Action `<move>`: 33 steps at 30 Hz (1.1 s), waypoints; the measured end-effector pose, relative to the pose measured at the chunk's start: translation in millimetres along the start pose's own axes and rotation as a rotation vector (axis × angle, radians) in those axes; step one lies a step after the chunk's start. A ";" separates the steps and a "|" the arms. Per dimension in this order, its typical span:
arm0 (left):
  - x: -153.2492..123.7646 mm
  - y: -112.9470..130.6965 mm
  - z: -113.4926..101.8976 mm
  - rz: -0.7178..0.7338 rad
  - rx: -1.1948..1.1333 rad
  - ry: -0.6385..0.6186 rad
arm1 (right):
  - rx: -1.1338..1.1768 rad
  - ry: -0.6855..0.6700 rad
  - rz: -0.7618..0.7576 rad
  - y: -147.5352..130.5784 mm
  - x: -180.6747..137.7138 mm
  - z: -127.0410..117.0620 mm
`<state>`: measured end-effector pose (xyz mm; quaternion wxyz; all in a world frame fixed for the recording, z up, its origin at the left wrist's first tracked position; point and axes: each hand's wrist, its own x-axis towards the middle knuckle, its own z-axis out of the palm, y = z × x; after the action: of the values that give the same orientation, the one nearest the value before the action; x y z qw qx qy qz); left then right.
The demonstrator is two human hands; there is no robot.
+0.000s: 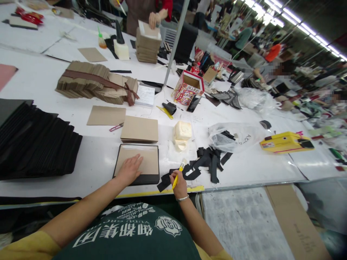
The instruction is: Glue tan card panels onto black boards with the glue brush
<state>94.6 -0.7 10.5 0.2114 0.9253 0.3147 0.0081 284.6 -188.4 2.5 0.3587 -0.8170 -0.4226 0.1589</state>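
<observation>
My left hand [130, 168] lies flat, fingers spread, on a brown card board [146, 159] that sits inside a black cover sheet [148, 178] near the table's front edge. My right hand [179, 185] is closed round a yellow-handled brush [177, 174], its tip pointing up and away from me. Just right of that hand lies a heap of black strips [207, 162]. A cream glue tub [182, 133] stands behind the brush.
A stack of brown boards [139, 129] and a single board [106, 115] lie beyond. Black sheets [32, 141] are fanned at left, a tied bundle of card [94, 81] behind. A plastic bag [235, 136] and yellow tool [286, 141] lie right. Another person's hand [154, 18] rests on a far stack.
</observation>
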 end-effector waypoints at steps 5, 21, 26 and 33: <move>18.5 51.9 -14.2 0.214 -0.605 -0.065 | 0.212 -0.128 -0.072 -56.4 22.7 -24.0; 6.1 -60.1 -17.5 -0.740 -1.508 -0.139 | 0.106 0.063 -0.081 -48.0 93.6 30.2; 7.0 -65.5 -15.7 -0.723 -1.367 0.040 | 0.082 0.048 -0.076 -47.2 99.6 40.3; -1.0 -52.5 -13.5 -0.745 -1.146 -0.028 | -0.033 0.069 -0.109 -46.0 91.6 37.5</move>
<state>61.3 41.4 2.1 0.6606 0.4973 0.5555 0.0882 291.2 -80.0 13.7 0.3677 -0.8035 -0.4565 0.1036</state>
